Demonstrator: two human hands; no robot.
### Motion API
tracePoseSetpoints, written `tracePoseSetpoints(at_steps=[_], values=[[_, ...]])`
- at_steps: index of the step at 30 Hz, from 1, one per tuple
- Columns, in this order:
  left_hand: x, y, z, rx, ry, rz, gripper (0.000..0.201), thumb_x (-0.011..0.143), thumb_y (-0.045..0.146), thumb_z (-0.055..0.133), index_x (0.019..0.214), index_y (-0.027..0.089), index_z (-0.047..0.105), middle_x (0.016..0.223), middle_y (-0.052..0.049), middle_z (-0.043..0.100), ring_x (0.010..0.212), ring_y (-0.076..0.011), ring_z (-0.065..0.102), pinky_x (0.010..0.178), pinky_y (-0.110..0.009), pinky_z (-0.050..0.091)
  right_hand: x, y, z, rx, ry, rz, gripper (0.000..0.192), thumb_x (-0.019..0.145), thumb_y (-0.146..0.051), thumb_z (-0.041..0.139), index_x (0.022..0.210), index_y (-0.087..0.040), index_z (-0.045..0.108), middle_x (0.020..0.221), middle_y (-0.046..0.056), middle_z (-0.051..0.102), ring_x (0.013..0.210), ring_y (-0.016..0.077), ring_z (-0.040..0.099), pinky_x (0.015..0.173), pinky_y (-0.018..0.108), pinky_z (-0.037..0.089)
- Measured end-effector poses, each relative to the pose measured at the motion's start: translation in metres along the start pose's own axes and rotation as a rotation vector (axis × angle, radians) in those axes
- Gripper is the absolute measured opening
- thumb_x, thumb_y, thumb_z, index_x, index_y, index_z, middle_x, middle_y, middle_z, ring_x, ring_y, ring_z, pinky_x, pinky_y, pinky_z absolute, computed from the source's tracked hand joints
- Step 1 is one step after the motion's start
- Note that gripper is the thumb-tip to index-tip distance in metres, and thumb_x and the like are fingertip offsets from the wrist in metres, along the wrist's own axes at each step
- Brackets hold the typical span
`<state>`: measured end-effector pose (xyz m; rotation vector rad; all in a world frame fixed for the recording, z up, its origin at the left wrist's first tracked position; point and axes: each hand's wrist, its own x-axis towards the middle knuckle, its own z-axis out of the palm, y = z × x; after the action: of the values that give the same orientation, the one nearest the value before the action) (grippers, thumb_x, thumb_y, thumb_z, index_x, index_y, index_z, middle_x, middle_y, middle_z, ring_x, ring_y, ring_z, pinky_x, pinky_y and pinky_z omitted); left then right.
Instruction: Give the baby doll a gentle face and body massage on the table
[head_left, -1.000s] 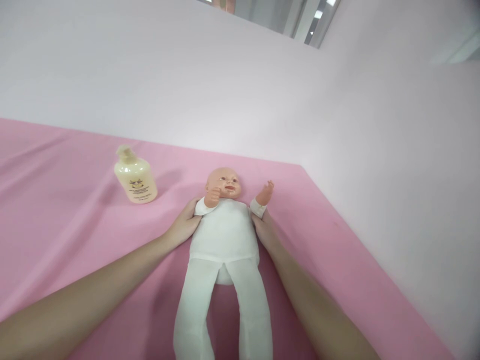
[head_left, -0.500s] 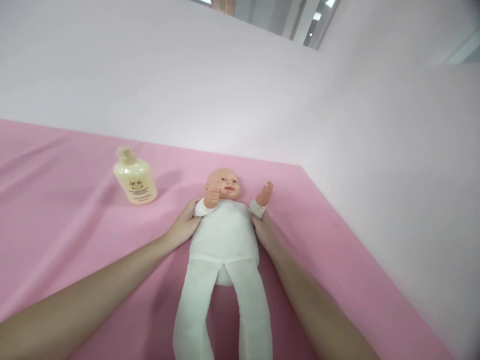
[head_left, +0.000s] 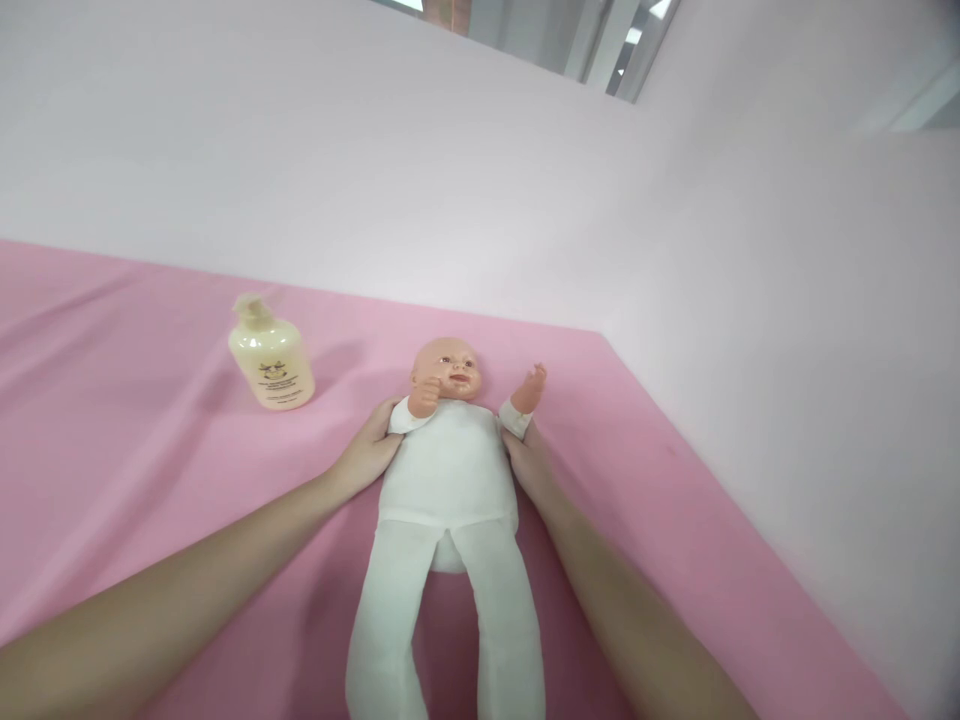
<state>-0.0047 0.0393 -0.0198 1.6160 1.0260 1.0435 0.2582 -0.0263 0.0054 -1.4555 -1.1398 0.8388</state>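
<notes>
A baby doll [head_left: 450, 465] with a white cloth body lies on its back, its bare head away from me and its legs toward me. My left hand [head_left: 373, 443] grips the doll's side by the arm on the left, the thumb in front and the other fingers partly hidden. On the opposite side my right hand [head_left: 523, 455] holds the doll under its other arm; most of those fingers are out of sight behind the arm and body. Both doll forearms point upward, and a small patch of white shows between the legs.
A pale yellow pump bottle [head_left: 274, 360] with a printed label stands left of the doll's head. Pink cloth [head_left: 135, 420] with some creases covers the surface. White walls [head_left: 480, 180] rise behind it and along the right.
</notes>
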Motion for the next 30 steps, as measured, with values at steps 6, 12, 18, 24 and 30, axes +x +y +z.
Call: tracePoseSetpoints(at_steps=[6, 12, 18, 24, 30], values=[[0.0003, -0.0014, 0.0000, 0.026, -0.006, -0.009, 0.055, 0.081, 0.019, 0.056, 0.135, 0.022, 0.055, 0.140, -0.009, 0.060, 0.133, -0.0294, 0.054, 0.114, -0.048, 0.041, -0.0002, -0.0003, -0.0002, 0.009, -0.016, -0.036, 0.045, 0.089, -0.045, 0.063, 0.131, -0.029, 0.061, 0.135, 0.006, 0.069, 0.131, 0.0310, 0.061, 0.113, 0.049, 0.048], [-0.0010, 0.0012, 0.0004, 0.026, -0.016, -0.022, 0.051, 0.083, 0.021, 0.056, 0.135, 0.023, 0.054, 0.140, -0.008, 0.060, 0.132, -0.0292, 0.054, 0.113, -0.048, 0.042, 0.0012, 0.0031, -0.0009, 0.014, -0.020, -0.043, 0.045, 0.088, -0.047, 0.065, 0.130, -0.031, 0.062, 0.136, 0.005, 0.068, 0.132, 0.0361, 0.060, 0.113, 0.054, 0.048], [-0.0017, 0.0052, 0.0016, 0.020, 0.011, -0.012, 0.051, 0.081, 0.021, 0.056, 0.132, 0.022, 0.057, 0.138, -0.009, 0.062, 0.131, -0.0296, 0.056, 0.112, -0.047, 0.042, 0.0013, 0.0033, -0.0007, 0.005, -0.013, -0.033, 0.051, 0.087, -0.049, 0.065, 0.134, -0.029, 0.060, 0.134, 0.007, 0.069, 0.130, 0.0356, 0.061, 0.111, 0.054, 0.049], [-0.0019, 0.0067, 0.0011, 0.013, -0.016, -0.024, 0.051, 0.082, 0.022, 0.056, 0.133, 0.021, 0.055, 0.139, -0.009, 0.061, 0.130, -0.0298, 0.056, 0.112, -0.047, 0.042, 0.0017, 0.0026, -0.0001, 0.003, -0.005, -0.027, 0.051, 0.087, -0.048, 0.065, 0.135, -0.029, 0.060, 0.135, 0.007, 0.069, 0.131, 0.0346, 0.061, 0.114, 0.054, 0.047], [-0.0015, 0.0041, 0.0015, 0.021, -0.017, 0.006, 0.052, 0.083, 0.021, 0.056, 0.134, 0.022, 0.054, 0.139, -0.008, 0.061, 0.131, -0.0294, 0.056, 0.113, -0.047, 0.042, 0.0039, 0.0088, -0.0011, 0.005, -0.016, -0.038, 0.050, 0.088, -0.048, 0.065, 0.134, -0.029, 0.059, 0.135, 0.006, 0.068, 0.130, 0.0320, 0.061, 0.115, 0.052, 0.047]])
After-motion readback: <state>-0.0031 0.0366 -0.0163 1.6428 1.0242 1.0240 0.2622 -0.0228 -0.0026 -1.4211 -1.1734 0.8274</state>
